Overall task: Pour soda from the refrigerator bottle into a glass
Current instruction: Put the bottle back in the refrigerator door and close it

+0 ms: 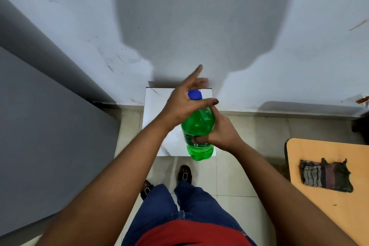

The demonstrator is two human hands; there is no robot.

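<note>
Here the right hand wraps its curled fingers round the middle of the green soda bottle, holding it up, slightly tilted. The left hand is spread over the blue cap, fingers straight, the thumb lying across the bottle's neck. Just beneath both hands sits a small white marble-topped stand, against the wall. Left of the hands a grey refrigerator side closes in; to the right, tiled floor lies open before a tan table edge bearing a folded cloth.
</note>
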